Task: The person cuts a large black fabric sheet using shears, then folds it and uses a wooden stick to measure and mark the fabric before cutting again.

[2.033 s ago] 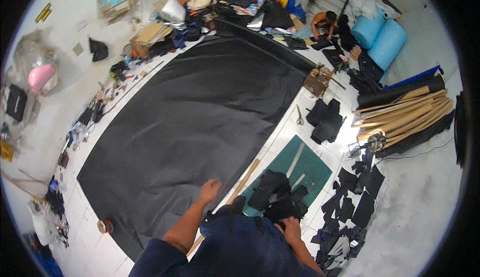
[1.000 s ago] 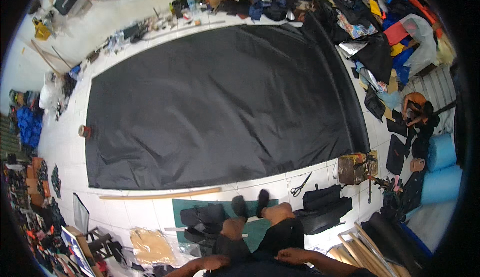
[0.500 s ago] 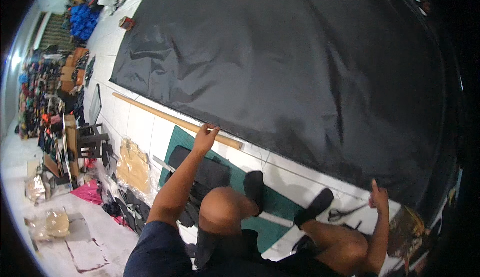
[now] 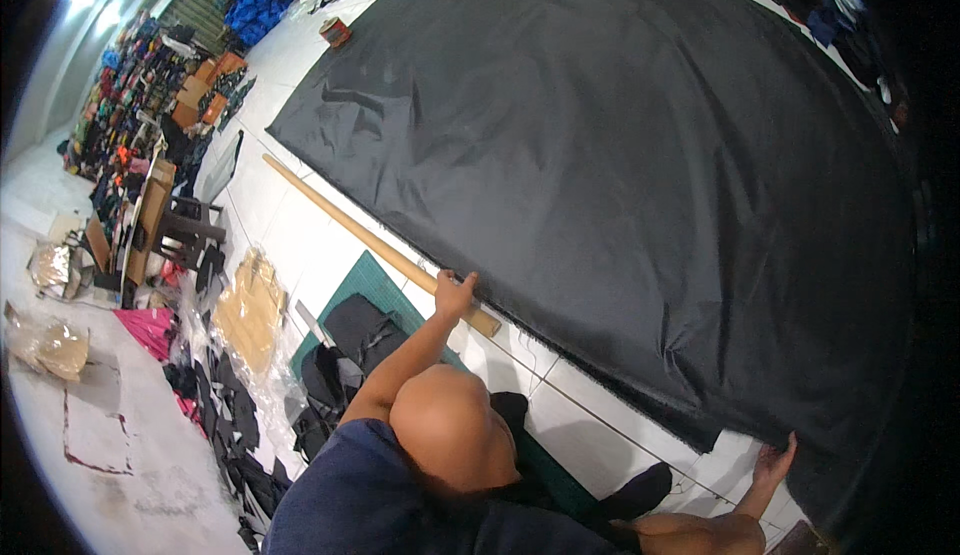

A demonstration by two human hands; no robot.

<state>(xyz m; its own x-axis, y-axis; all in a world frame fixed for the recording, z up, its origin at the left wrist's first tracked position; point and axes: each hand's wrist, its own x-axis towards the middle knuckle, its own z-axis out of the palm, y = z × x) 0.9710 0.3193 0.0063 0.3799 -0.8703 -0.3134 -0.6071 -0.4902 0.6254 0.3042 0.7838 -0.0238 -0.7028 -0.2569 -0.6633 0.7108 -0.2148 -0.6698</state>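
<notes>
Crouching, bent knee (image 4: 445,420) at the bottom, dark-shod foot (image 4: 640,490) on white tiled floor (image 4: 520,355). Right hand (image 4: 773,463) at lower right, mostly closed, fingers curled at near edge of black sheet (image 4: 560,175), apparently gripping it. Just changed: straighter edge there half a second ago, now pulled out of line, with a step and a dark strip showing, maybe a lower layer; can't tell. Meaning, as a judgement: right end of edge now being handled, no longer just lying flat. Left of the knee, green mat (image 4: 372,280) with dark fabric pieces (image 4: 362,330) on top. Left hand (image 4: 456,297) beyond it, thumb and forefinger slightly parted, over end of tan tube (image 4: 350,227) and beside sheet edge; pinch or mere touch, can't tell. Roughly as before there, so probably steadying. Sheet spread wide over floor beyond both hands, creased. Farther off, small reddish spool-like object (image 4: 335,32) near far-left edge, then blue heap (image 4: 255,5).
</notes>
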